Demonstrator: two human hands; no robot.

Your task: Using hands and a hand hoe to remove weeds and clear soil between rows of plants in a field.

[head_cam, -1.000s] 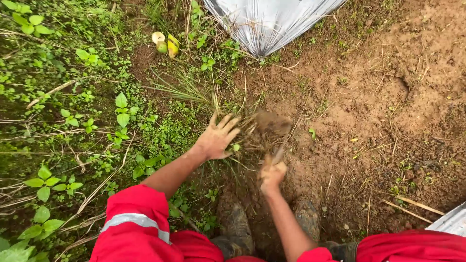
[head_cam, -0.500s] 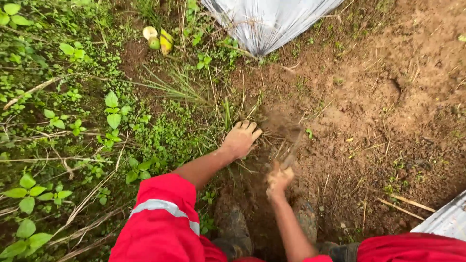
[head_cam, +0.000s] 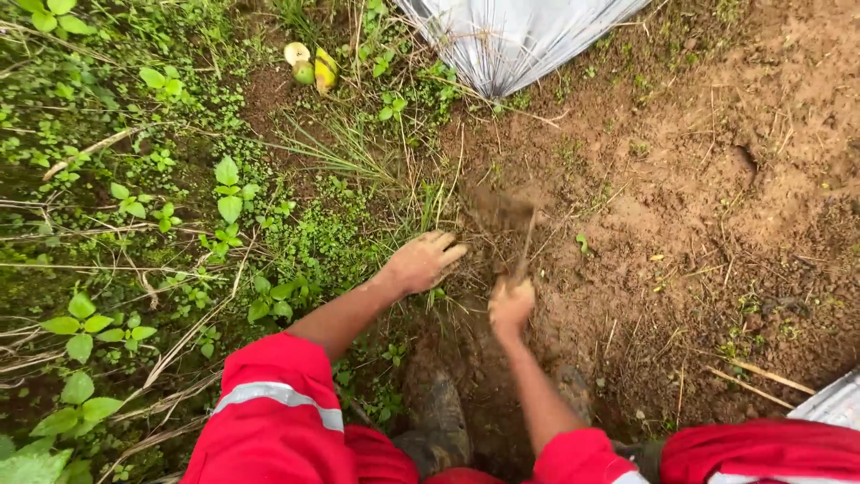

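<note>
My left hand [head_cam: 421,262] lies palm down on the ground at the foot of a tuft of long grass [head_cam: 408,193], fingers stretched toward the bare soil and holding nothing. My right hand [head_cam: 511,305] is closed around the thin handle of a small digging tool [head_cam: 524,246]. The tool's muddy head is blurred with motion just above the brown soil [head_cam: 627,224], close to my left fingertips. Both arms wear red sleeves, and the left one has a reflective strip.
A silver plastic sheet [head_cam: 520,36] lies at the top, with another corner of sheet [head_cam: 833,403] at the lower right. Cut fruit pieces [head_cam: 309,63] sit among the weeds [head_cam: 179,215] on the left. A muddy boot [head_cam: 439,417] stands below my hands.
My left hand has dropped from a raised, spread pose onto the ground by the grass. The tool in my right hand has swung over the soil.
</note>
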